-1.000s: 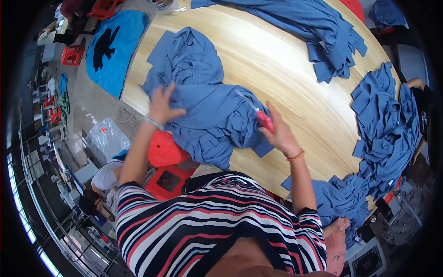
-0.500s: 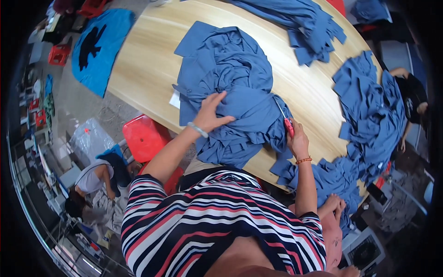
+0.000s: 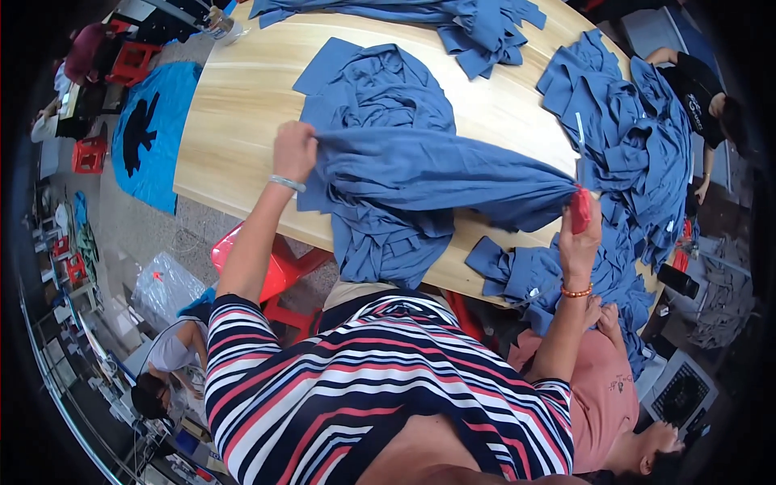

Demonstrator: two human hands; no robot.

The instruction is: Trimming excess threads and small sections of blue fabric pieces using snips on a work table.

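A blue-grey garment (image 3: 420,166) is stretched sideways above the table between my two hands. My left hand (image 3: 296,152) is closed on its left end. At the other end the cloth is gathered to a point at my right hand (image 3: 580,236), which also grips red-handled scissors (image 3: 581,208) with the blades pointing away from me. Below the stretched piece lies a heap of the same blue-grey garments (image 3: 388,89), spilling over the table's near edge.
The wooden table (image 3: 242,105) carries more blue-grey garments (image 3: 630,137) on the right and at the far side. A co-worker in pink (image 3: 594,388) sits close at my right; another in black (image 3: 699,101) is beyond. A red stool (image 3: 271,263) stands by the near left edge.
My left hand has closed on the garment and moved left and away. My right hand has moved right with the scissors, drawing the cloth out between them. My view has shifted somewhat.
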